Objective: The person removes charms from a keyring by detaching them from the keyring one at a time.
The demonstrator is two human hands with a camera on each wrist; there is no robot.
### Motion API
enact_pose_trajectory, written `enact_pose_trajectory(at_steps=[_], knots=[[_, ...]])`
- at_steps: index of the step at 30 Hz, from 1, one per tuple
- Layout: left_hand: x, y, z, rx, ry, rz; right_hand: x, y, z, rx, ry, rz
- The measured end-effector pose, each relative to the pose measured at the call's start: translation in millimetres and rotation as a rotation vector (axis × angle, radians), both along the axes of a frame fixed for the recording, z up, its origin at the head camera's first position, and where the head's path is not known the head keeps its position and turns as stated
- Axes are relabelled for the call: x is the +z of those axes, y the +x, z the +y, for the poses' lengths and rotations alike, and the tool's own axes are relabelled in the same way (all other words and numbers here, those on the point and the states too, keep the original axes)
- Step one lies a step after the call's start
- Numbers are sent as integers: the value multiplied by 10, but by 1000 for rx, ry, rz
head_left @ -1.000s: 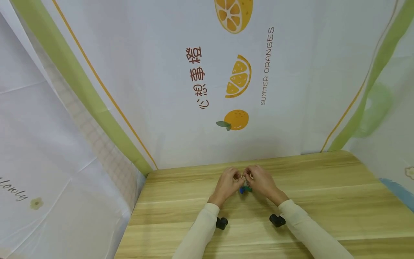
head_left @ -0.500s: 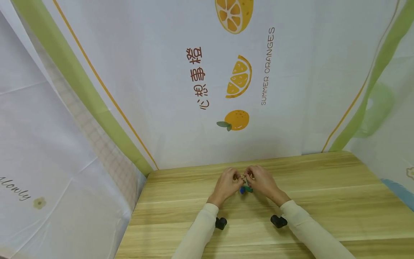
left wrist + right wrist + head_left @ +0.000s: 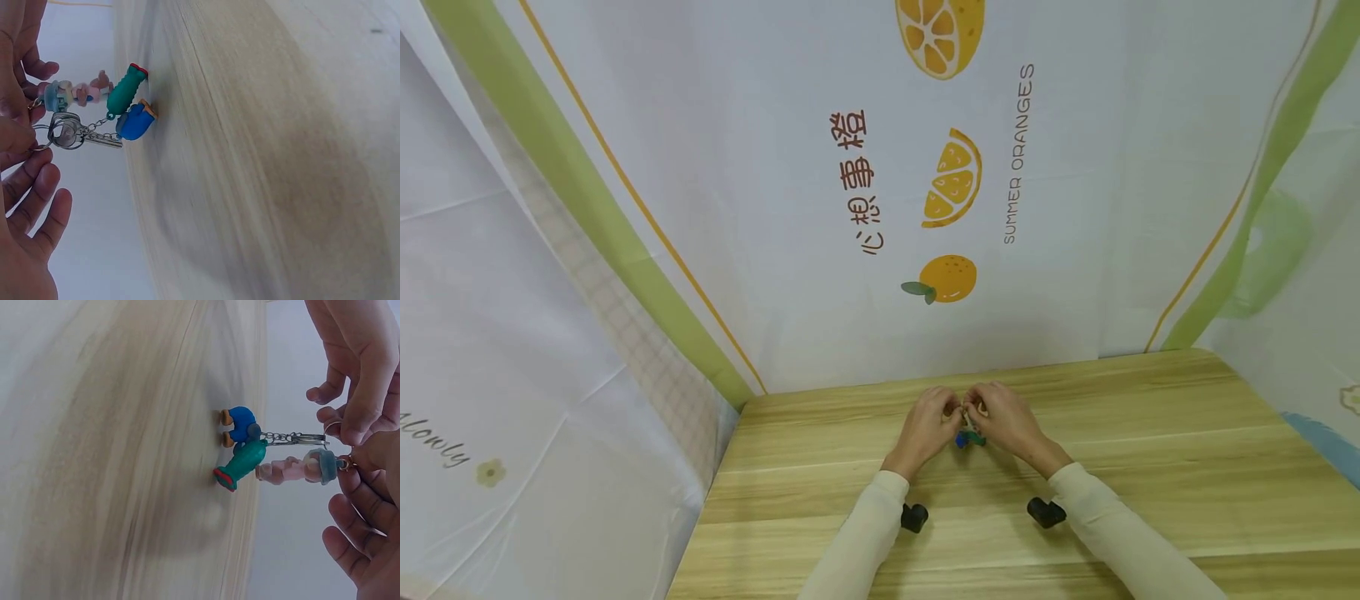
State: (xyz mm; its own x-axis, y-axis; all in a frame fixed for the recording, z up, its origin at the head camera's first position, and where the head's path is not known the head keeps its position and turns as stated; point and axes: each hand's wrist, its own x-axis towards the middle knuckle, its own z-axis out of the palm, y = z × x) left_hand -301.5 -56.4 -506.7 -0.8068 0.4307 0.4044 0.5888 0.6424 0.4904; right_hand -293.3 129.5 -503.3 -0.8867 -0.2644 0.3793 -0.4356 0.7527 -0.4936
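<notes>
My left hand (image 3: 931,425) pinches a metal key ring (image 3: 42,147), from which silver keys (image 3: 103,141) hang. On short chains below it are a green charm (image 3: 125,90) with a red rim and a blue charm (image 3: 244,422) with orange feet, both at or just above the tabletop. Beside the ring, my right hand (image 3: 1006,421) pinches the gold-coloured clasp (image 3: 344,463) of a small pink figurine (image 3: 290,470) in a blue-grey hat. The fingertips of both hands meet or nearly meet. Whether clasp and ring are linked is hidden by the fingers.
The wood-grain table (image 3: 1150,467) extends around both hands. Behind it hangs a white cloth (image 3: 1037,317) printed with oranges. Black devices (image 3: 914,517) sit by both wrists.
The fingertips of both hands, slightly apart half a second ago, have come closer together. The hanging charms have shifted a little; the arms are nearly still.
</notes>
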Motion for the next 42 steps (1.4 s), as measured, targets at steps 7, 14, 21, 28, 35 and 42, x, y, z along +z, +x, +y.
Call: enact_pose_trajectory(at_steps=[7, 14, 21, 28, 35, 42], knots=[[-7, -11, 17, -6, 8, 8, -5, -9, 20, 1, -11, 4], [-6, -9, 20, 2, 35, 2, -20, -31, 59, -1, -63, -62], [-25, -10, -5, 6, 45, 21, -56, -61, 79, 44, -94, -72], [-23, -5, -34, 35, 55, 6, -85, -71, 90, 103, -135, -98], [-47, -17, -46, 31, 64, 17, -71, -77, 109, 81, -212, -140], [4, -11, -65, 7, 42, 11, -15, -61, 79, 66, -209, -131]])
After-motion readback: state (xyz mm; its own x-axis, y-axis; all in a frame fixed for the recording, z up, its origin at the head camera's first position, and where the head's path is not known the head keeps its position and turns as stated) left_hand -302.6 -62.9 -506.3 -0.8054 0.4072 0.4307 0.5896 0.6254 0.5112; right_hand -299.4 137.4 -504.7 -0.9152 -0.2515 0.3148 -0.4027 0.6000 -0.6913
